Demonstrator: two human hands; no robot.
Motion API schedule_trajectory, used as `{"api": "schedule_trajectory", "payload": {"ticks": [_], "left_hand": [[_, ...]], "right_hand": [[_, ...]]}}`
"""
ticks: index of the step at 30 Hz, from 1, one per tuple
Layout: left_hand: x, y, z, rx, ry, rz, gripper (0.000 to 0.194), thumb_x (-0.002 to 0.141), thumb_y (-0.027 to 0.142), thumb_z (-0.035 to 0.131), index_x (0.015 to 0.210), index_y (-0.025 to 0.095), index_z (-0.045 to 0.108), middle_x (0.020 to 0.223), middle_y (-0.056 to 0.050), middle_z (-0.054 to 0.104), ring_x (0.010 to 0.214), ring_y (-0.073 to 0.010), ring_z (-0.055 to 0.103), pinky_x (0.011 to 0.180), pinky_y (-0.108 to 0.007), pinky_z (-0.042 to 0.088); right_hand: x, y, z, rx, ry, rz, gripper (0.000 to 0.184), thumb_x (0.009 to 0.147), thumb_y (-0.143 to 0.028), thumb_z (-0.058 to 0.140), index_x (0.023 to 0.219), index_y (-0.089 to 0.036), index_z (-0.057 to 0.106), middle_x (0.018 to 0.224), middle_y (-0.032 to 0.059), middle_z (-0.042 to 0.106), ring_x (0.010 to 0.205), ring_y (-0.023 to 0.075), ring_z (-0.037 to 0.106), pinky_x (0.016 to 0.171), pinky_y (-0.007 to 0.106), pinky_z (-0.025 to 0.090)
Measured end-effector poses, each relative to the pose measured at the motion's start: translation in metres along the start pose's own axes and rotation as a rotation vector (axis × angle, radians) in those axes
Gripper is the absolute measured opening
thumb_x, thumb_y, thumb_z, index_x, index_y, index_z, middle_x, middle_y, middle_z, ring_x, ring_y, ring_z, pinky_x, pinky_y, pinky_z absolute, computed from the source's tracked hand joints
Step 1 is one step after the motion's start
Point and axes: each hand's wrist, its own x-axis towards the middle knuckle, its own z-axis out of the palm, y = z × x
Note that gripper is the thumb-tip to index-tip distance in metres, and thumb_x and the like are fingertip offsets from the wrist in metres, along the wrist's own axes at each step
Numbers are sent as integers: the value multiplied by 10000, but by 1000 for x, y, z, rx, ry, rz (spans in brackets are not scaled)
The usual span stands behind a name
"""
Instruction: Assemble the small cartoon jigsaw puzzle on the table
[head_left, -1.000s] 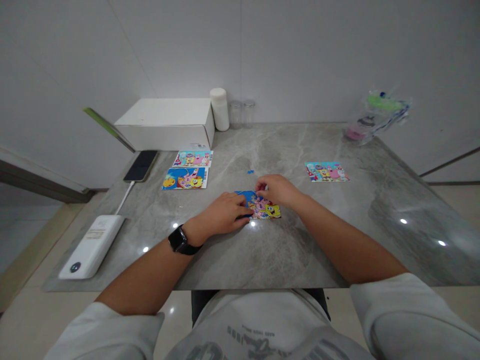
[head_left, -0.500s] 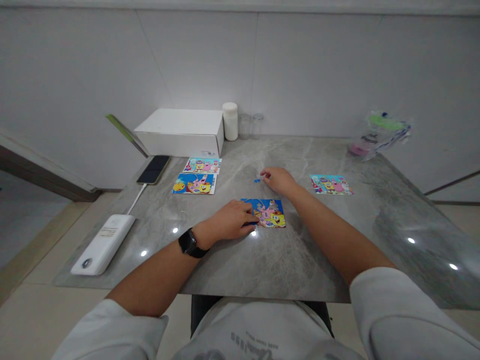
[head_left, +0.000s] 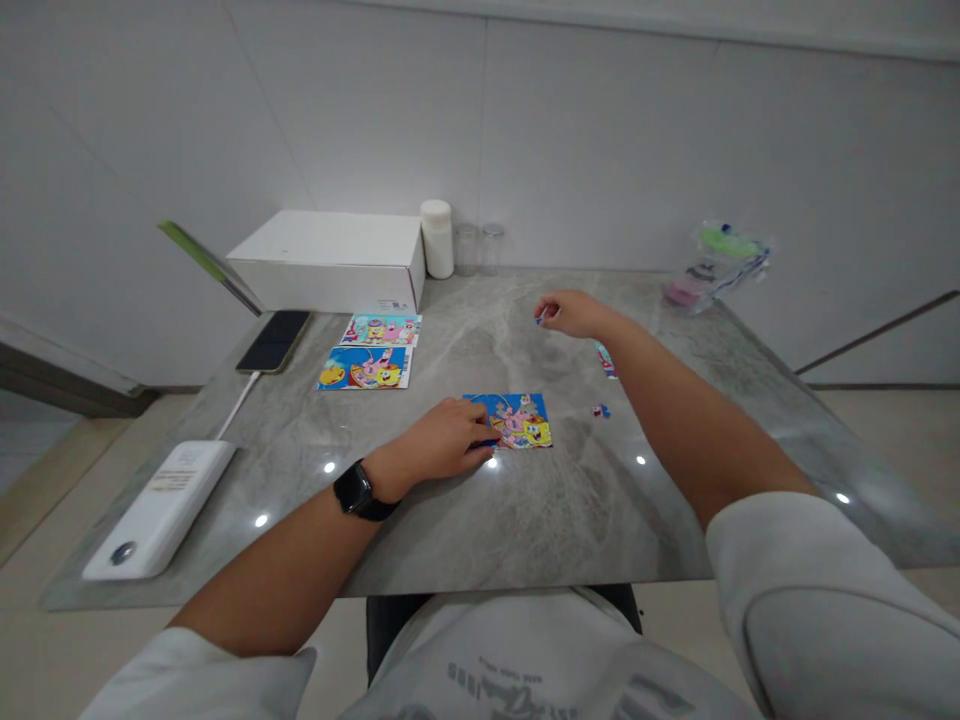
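My left hand [head_left: 452, 438] lies over the left part of a small cartoon jigsaw puzzle [head_left: 525, 425], its fingers curled on the picture and holding it against the table. Part of the puzzle is hidden beneath those fingers. Farther back, my right hand [head_left: 566, 312] is raised over the table, thumb and fingertips pinched on a small blue puzzle piece [head_left: 539, 320]. One loose puzzle piece [head_left: 601, 411] lies right of the puzzle. Beyond it, my right forearm covers most of a cartoon picture card [head_left: 606, 360].
Two cartoon cards, a blue one [head_left: 365, 368] and a lighter one [head_left: 381, 329], lie on the left. Behind them stand a white box [head_left: 322, 250], a white bottle [head_left: 437, 240] and two glasses. A phone [head_left: 274, 341] is cabled to a power bank [head_left: 161, 510]. A plastic bag [head_left: 716, 268] sits back right.
My right hand has moved back and right, off the tabletop, with a blue piece now in its pinch. My left hand stays on the puzzle. The view has turned slightly right.
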Motion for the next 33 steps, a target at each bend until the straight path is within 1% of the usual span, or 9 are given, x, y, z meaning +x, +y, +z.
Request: {"api": "schedule_trajectory", "payload": {"ticks": [3,5,10,15,19,22,24,27,33], "left_hand": [[1,-1,0,-8,1,9,292,1013,345,658,1257,264,797,1042,-91,717,938,-242,670,852,-384,526],[1,-1,0,-11,1,13,301,1016,350,655,1270,263,793,1056,-94,720,945,-243,672,856,-385,529],[1,0,-1,-7,-7,11,305,1031,364,641,1283,271,787,1075,-93,723,958,-242,677,870,-387,532],[1,-1,1,-28,12,31,300,1034,356,632,1275,261,784,1062,-90,726,946,-232,674,864,-378,531],[1,-2,2,-32,9,28,295,1029,349,631,1256,248,789,1065,-97,724,969,-242,675,873,-388,535],[1,-2,2,-35,3,33,300,1036,351,621,1263,247,787,1090,-102,721,1001,-249,676,894,-397,537],[1,-2,2,-38,-3,36,302,1039,352,619,1269,247,784,1095,-102,721,1010,-249,677,901,-397,538],[1,-2,2,-36,-5,35,297,1042,349,619,1263,243,786,1104,-102,722,1009,-246,676,901,-395,538],[1,-3,5,-21,-2,44,304,1048,358,612,1277,245,777,1106,-95,725,1008,-242,675,904,-393,536]], "right_hand": [[-15,12,-23,84,75,-4,199,854,-223,730,1037,-180,796,939,51,763,814,177,638,743,276,459],[-29,10,-28,137,102,-3,181,842,-237,735,1006,-171,773,904,47,749,781,167,629,714,270,457],[-63,-20,-16,365,1,-12,180,856,-276,753,998,-172,715,858,38,747,669,135,643,652,252,469],[-83,-46,5,507,-60,-107,187,868,-249,709,1041,-179,722,871,38,756,721,149,660,686,258,501],[-92,-46,1,451,-33,-99,135,859,-265,703,954,-183,751,837,30,744,759,159,652,689,257,483],[-98,-39,-9,428,12,-60,150,861,-306,721,947,-192,769,833,32,737,758,162,636,662,255,470],[-100,-36,-12,463,-7,-36,170,865,-326,728,961,-191,766,831,34,733,742,157,626,637,250,462],[-99,-38,-1,554,-113,-22,196,872,-317,722,1015,-186,750,853,34,742,714,140,618,602,235,454],[-88,-56,41,602,-304,-29,171,856,-219,701,1006,-167,764,859,22,776,742,132,668,643,217,503]]}}
